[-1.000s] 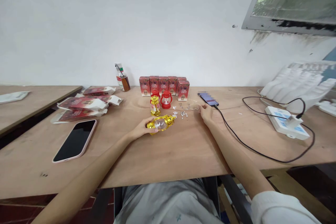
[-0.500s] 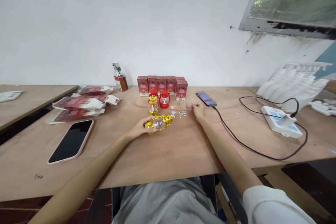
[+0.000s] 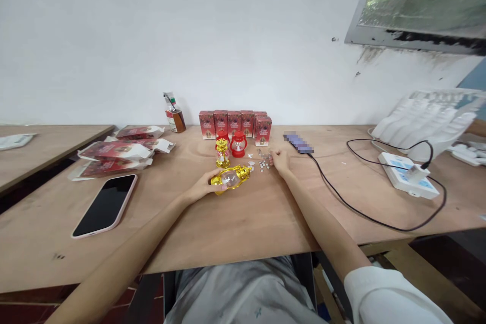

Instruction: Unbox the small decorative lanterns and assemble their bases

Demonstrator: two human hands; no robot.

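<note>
My left hand (image 3: 204,186) is wrapped round the base of a gold lantern (image 3: 232,178) with a clear globe, tilted on its side just above the table. My right hand (image 3: 280,162) rests at the right edge of some small parts, its fingers bent together; whatever is between them is too small to make out. Several round silver pieces (image 3: 262,166) lie left of those fingers, with small metal bits (image 3: 262,152) behind them. Beyond the held lantern stand an upright gold lantern (image 3: 222,154) and a red lantern (image 3: 239,145), with another red one partly hidden.
Small red boxes (image 3: 234,122) line the wall. Flattened red cartons (image 3: 116,152) and a pink-edged phone (image 3: 105,206) lie left, near a bottle (image 3: 175,117) of brown liquid. To the right are a cabled phone (image 3: 298,142), a power strip (image 3: 408,174) and white plastic pieces (image 3: 429,119).
My right hand has moved left, away from the cabled phone and closer to the small metal parts. The left hand keeps its hold on the gold lantern.
</note>
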